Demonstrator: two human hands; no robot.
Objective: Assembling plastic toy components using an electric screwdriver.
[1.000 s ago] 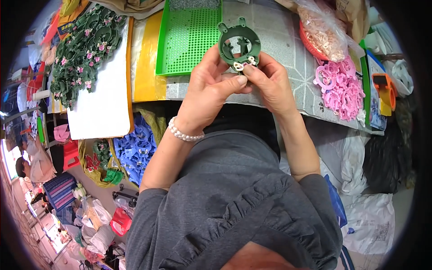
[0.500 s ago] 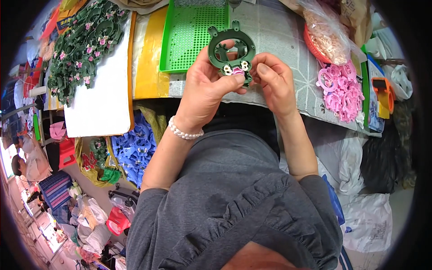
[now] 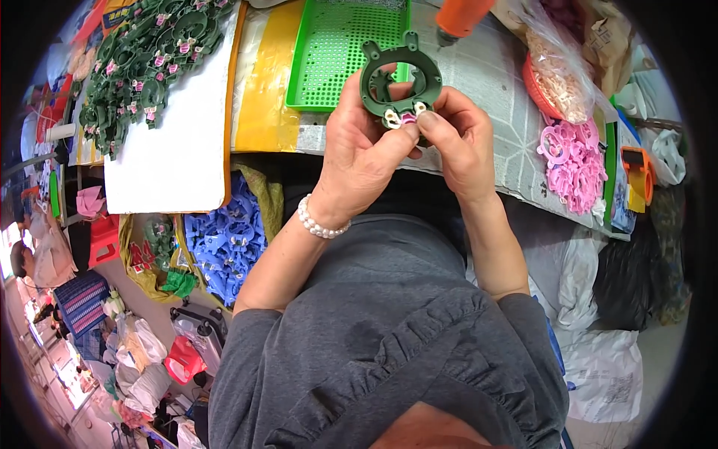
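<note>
Between my two hands is a dark green plastic ring-shaped part [image 3: 430, 75], held up over the table's front edge. Small white pieces and a pink piece [image 3: 407, 118] sit at its lower end. My left hand [image 3: 366, 146] is closed round its left side, thumb pressed by the pink piece and fingers behind the ring. My right hand [image 3: 462, 142] pinches the lower right of the part, thumb at the right white piece. Just beyond the ring, an orange power screwdriver [image 3: 460, 19] points its dark tip downward.
A green perforated tray [image 3: 295, 78] lies beyond my hands. At left, many similar green parts [image 3: 142, 71] cover a white board [image 3: 168, 176]. On the right are pink plastic parts [image 3: 574, 161] and a red basket [image 3: 532, 90] of pale pieces. Blue parts [image 3: 228, 247] fill a bag below.
My right thumb has moved in onto the white piece at the part's lower end. The orange screwdriver now shows more at the top. The whole view has shifted slightly.
</note>
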